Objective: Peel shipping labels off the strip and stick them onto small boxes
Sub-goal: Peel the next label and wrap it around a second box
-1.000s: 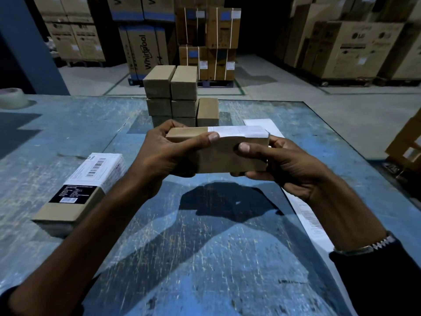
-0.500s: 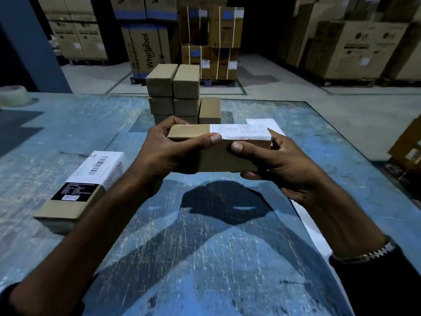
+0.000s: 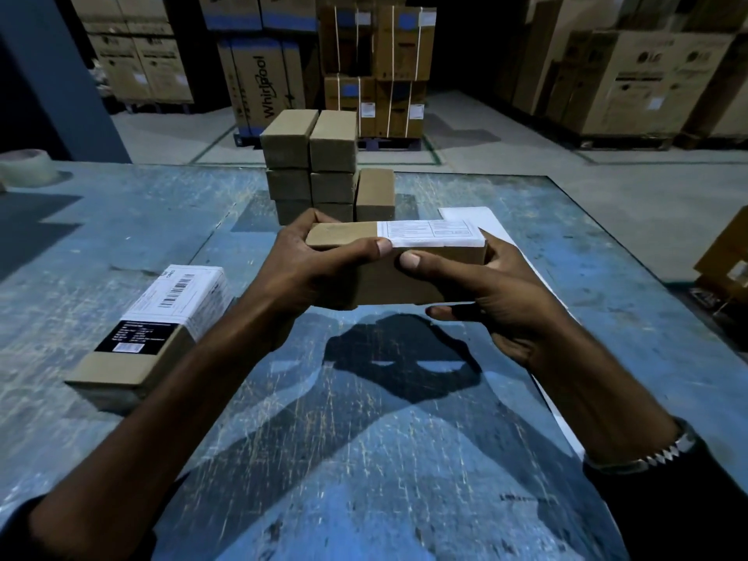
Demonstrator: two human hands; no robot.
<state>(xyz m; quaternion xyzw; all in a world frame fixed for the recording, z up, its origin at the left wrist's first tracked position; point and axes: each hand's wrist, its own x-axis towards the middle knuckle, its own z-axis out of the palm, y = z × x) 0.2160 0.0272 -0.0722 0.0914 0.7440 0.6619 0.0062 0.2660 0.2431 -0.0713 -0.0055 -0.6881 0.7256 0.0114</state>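
I hold a small brown box (image 3: 388, 283) above the blue table (image 3: 364, 459). A white shipping label (image 3: 431, 233) lies on the right half of its top face. My left hand (image 3: 299, 273) grips the box's left end, thumb at the label's near edge. My right hand (image 3: 485, 293) grips the right end, thumb on the front face, fingers under and behind. The white label strip (image 3: 465, 214) runs along the table under my right arm. A box with white and black labels (image 3: 149, 334) lies at the left. A stack of plain small boxes (image 3: 319, 168) stands behind.
A roll of tape (image 3: 24, 170) sits at the table's far left. Large cartons (image 3: 631, 74) on pallets stand on the warehouse floor beyond the table. Another carton (image 3: 724, 253) is at the right, off the table's edge.
The box has tilted so more of its labelled top shows. My right thumb has slid left along the front face toward my left thumb.
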